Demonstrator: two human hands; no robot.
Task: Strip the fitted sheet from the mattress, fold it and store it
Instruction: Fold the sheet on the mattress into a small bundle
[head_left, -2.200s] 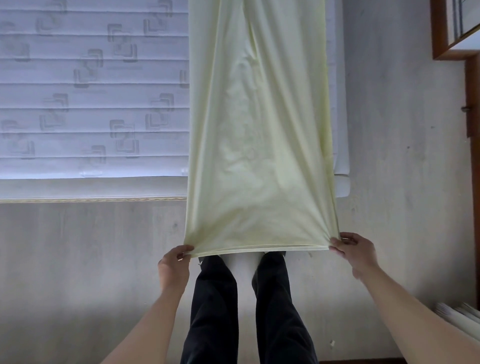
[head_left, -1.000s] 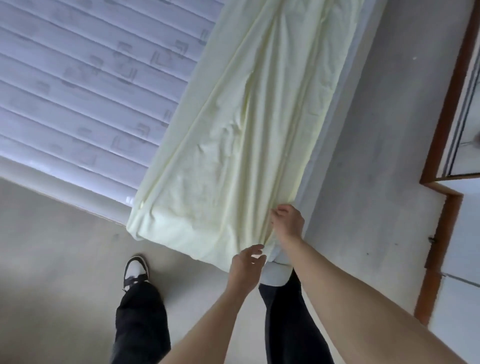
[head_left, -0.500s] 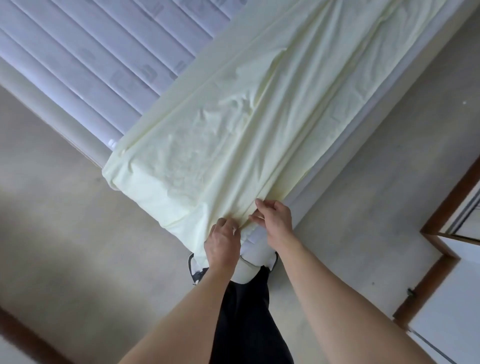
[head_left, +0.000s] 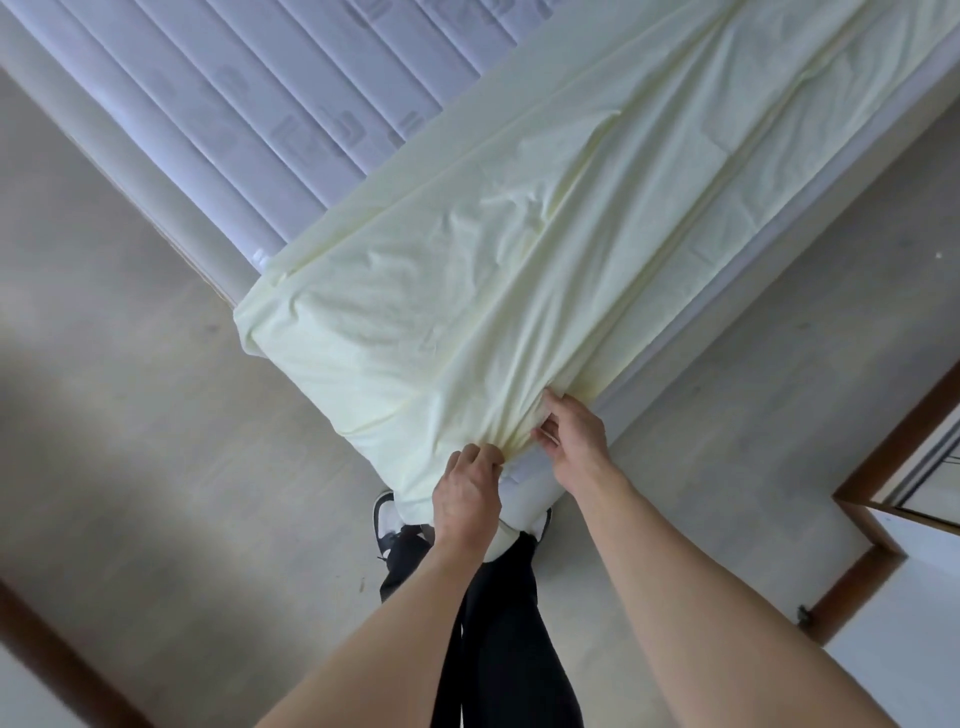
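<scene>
Since the earlier frames, we have brought both hands together: left hand (head_left: 466, 496) and right hand (head_left: 572, 435) each pinch gathered fabric of the fitted sheet (head_left: 467, 270), lying folded lengthwise along the mattress (head_left: 291, 93) edge, probably to align corners.

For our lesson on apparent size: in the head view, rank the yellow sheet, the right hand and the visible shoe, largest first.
1. yellow sheet
2. right hand
3. shoe, partly hidden by the sheet, so its rank is unsure.
</scene>
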